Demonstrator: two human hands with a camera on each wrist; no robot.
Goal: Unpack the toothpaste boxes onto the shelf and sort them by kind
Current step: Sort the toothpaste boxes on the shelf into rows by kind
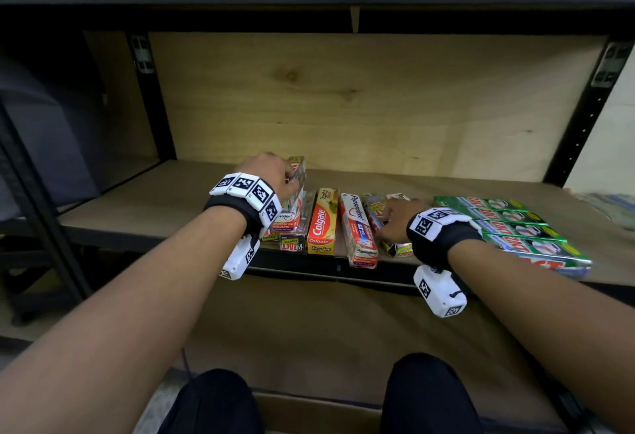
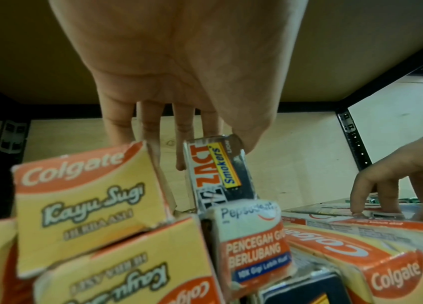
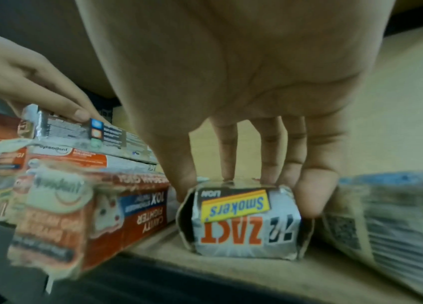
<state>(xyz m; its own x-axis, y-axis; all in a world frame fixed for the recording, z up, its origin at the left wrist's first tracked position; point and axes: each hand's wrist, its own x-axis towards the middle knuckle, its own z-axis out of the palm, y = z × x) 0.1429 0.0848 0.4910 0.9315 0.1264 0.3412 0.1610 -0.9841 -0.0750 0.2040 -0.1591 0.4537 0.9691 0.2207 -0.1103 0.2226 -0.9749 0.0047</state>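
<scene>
My left hand (image 1: 290, 175) pinches a silver Zact Smokers box (image 2: 218, 170) between thumb and fingers, tilted on top of a pile of Colgate and Pepsodent boxes (image 2: 85, 197) at the shelf's front. My right hand (image 1: 385, 224) grips a second Zact Smokers box (image 3: 244, 222) that lies on the shelf (image 1: 137, 203), thumb on its left side and fingers over its top and right. A Colgate box (image 1: 321, 224) and a Pepsodent box (image 1: 359, 230) lie between my hands. Several green Zact boxes (image 1: 515, 227) lie side by side right of my right hand.
The plywood back wall (image 1: 343, 100) and black uprights (image 1: 151, 96) close in the shelf. The shelf's left part and its strip behind the boxes are bare wood. A lower board (image 1: 309, 330) lies beneath, and an open cardboard box (image 1: 319, 413) sits between my knees.
</scene>
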